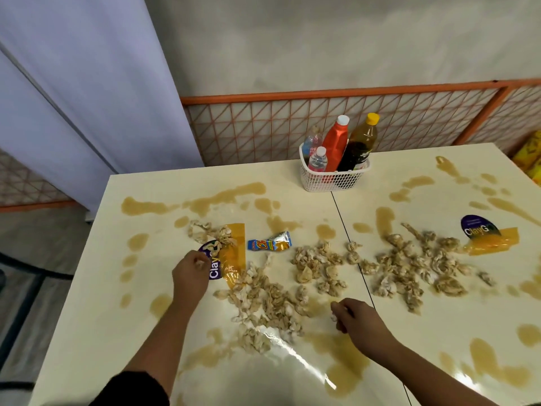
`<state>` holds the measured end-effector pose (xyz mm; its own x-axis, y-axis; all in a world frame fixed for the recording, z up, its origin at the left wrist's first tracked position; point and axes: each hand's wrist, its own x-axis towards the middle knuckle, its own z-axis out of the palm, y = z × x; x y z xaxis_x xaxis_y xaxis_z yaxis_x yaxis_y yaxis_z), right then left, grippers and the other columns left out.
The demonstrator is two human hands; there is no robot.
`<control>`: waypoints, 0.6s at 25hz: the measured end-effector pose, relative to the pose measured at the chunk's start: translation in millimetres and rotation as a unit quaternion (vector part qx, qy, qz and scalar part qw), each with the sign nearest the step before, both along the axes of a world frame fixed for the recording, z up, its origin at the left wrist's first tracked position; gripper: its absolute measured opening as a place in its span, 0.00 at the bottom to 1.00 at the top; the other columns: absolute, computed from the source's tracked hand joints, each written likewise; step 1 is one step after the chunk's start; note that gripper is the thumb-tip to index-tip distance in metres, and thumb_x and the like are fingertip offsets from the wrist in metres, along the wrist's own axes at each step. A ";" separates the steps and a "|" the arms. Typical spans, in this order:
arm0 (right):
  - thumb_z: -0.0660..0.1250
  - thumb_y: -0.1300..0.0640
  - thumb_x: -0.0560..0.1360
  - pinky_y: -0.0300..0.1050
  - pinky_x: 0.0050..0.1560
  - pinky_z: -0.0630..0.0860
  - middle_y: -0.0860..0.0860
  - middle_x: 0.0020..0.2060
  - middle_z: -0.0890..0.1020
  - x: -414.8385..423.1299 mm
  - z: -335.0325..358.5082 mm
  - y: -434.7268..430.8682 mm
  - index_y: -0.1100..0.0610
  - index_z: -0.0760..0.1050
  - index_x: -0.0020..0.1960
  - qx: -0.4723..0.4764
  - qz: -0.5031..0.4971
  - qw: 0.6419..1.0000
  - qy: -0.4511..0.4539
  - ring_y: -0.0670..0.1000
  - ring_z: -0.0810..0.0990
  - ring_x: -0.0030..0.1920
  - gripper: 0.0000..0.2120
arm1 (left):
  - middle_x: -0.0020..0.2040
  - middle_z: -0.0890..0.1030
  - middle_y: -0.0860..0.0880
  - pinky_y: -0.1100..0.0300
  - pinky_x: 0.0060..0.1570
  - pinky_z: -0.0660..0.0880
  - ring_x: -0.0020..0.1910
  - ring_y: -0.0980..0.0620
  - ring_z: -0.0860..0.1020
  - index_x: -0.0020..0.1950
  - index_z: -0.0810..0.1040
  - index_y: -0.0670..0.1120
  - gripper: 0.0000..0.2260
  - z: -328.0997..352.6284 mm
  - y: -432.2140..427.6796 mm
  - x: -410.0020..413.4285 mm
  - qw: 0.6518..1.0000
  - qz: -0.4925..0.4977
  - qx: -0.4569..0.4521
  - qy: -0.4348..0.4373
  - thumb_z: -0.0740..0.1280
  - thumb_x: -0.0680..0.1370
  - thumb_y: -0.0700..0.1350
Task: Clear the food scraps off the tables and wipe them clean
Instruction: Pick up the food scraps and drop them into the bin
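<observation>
You have barely started, I judge: pale crumpled food scraps [272, 300] and brown liquid puddles [143, 206] cover both glossy cream tables [96, 317] from nine round to three o'clock, nothing wiped, while your left hand [190, 275] and right hand [355, 317] each pinch one scrap in curled fingers.

Left grip [190, 273] and right grip [357, 319] reach forward, fingers curled.

A black sleeve [130, 389] covers the left upper arm — the forearms, left hand [190, 273] and right hand [358, 320] are bare.
</observation>
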<state>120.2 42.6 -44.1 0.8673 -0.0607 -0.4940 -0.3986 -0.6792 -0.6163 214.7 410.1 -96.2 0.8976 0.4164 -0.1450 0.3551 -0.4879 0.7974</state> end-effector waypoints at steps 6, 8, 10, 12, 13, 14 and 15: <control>0.61 0.49 0.84 0.43 0.43 0.75 0.50 0.33 0.83 2.0 11.7 13.4 0.56 0.74 0.40 0.048 0.037 0.998 -0.011 0.47 0.80 0.35 0.17 | 0.46 0.82 0.43 0.52 0.47 0.81 0.44 0.47 0.82 0.61 0.78 0.52 0.16 47.0 -84.3 -92.0 0.922 0.072 -0.380 0.022 0.73 0.76 0.39; 0.62 0.49 0.84 0.42 0.42 0.74 0.49 0.32 0.82 -0.8 14.0 11.6 0.54 0.73 0.38 0.061 0.047 0.997 -0.014 0.47 0.79 0.34 0.17 | 0.41 0.80 0.44 0.49 0.48 0.81 0.41 0.47 0.82 0.57 0.82 0.50 0.13 58.2 -106.4 -113.3 0.923 0.043 -0.380 0.043 0.75 0.74 0.39; 0.62 0.49 0.83 0.44 0.42 0.75 0.49 0.32 0.81 -4.1 15.6 7.6 0.54 0.73 0.38 0.076 0.054 0.995 -0.021 0.47 0.80 0.35 0.17 | 0.38 0.75 0.43 0.51 0.46 0.81 0.40 0.45 0.81 0.52 0.84 0.47 0.11 69.5 -125.5 -127.5 0.922 0.027 -0.382 0.053 0.77 0.71 0.38; 0.62 0.48 0.83 0.42 0.38 0.75 0.49 0.36 0.83 -9.6 19.5 -5.9 0.55 0.76 0.41 0.108 0.044 0.993 -0.009 0.46 0.80 0.35 0.15 | 0.38 0.74 0.43 0.54 0.45 0.81 0.40 0.45 0.82 0.50 0.84 0.44 0.11 81.1 -145.7 -136.2 0.923 0.019 -0.382 0.047 0.78 0.69 0.38; 0.63 0.49 0.83 0.41 0.37 0.75 0.49 0.38 0.83 -12.9 22.6 -16.3 0.56 0.77 0.44 0.137 0.028 0.990 0.009 0.46 0.80 0.36 0.15 | 0.40 0.77 0.44 0.54 0.45 0.81 0.40 0.46 0.82 0.50 0.83 0.43 0.11 87.2 -157.3 -139.1 0.927 0.012 -0.373 0.041 0.78 0.69 0.38; 0.63 0.49 0.83 0.42 0.37 0.76 0.51 0.40 0.84 -16.0 24.9 -27.8 0.58 0.78 0.47 0.174 0.006 0.984 0.029 0.46 0.80 0.37 0.14 | 0.42 0.79 0.44 0.53 0.46 0.81 0.41 0.45 0.83 0.50 0.81 0.43 0.11 92.5 -168.9 -141.5 0.930 0.004 -0.366 0.037 0.78 0.70 0.37; 0.64 0.51 0.82 0.43 0.38 0.77 0.53 0.42 0.85 -19.7 26.3 -41.2 0.60 0.79 0.49 0.213 -0.022 0.976 0.045 0.47 0.81 0.38 0.12 | 0.43 0.82 0.46 0.52 0.48 0.81 0.42 0.45 0.83 0.50 0.79 0.42 0.11 96.8 -181.1 -143.7 0.930 -0.002 -0.365 0.034 0.76 0.71 0.36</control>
<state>100.5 1.4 -17.8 0.8209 0.1299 -0.5561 -0.4867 -0.3506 -0.8002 71.1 229.0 0.6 0.8767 0.1817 -0.4454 0.4171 0.1739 0.8921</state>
